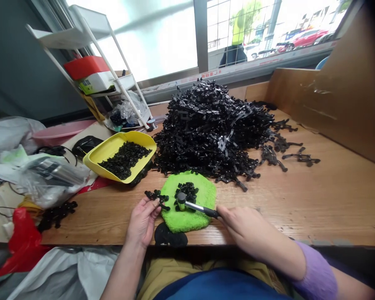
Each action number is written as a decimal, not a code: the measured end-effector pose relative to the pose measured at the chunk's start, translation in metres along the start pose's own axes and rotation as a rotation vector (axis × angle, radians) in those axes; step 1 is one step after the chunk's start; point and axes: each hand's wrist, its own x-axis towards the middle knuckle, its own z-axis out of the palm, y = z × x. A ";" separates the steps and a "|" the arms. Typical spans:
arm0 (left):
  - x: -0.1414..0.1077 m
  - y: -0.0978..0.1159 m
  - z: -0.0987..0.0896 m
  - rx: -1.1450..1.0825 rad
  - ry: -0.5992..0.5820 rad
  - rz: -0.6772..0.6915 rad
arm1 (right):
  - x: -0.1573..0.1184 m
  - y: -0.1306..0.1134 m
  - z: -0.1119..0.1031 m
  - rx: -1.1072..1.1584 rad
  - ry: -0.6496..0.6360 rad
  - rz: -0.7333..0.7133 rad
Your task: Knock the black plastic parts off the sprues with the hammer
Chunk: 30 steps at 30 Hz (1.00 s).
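My left hand (142, 221) pinches a short strip of black moulded plastic parts (156, 196) just left of a bright green fuzzy pad (203, 196). My right hand (243, 228) grips the black handle of a small metal-headed hammer (193, 206), whose head rests among a cluster of small black plastic pieces (187, 192) on the pad. Behind the pad rises a large heap of tangled black plastic runners (212, 125). A yellow scoop (134, 138) to the left holds many small black pieces.
All this lies on a wooden workbench (331, 200), with a cardboard panel (340, 104) along its right side. Plastic bags (50, 177) and a red bag (23, 246) crowd the left. A white shelf unit (90, 58) stands by the window.
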 end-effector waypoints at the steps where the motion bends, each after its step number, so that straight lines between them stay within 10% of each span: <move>1: 0.000 -0.001 0.001 -0.006 0.009 -0.007 | 0.002 -0.001 0.000 -0.009 0.000 -0.005; 30: -0.007 -0.006 0.010 0.163 -0.001 0.107 | -0.008 0.008 0.001 0.372 0.021 -0.029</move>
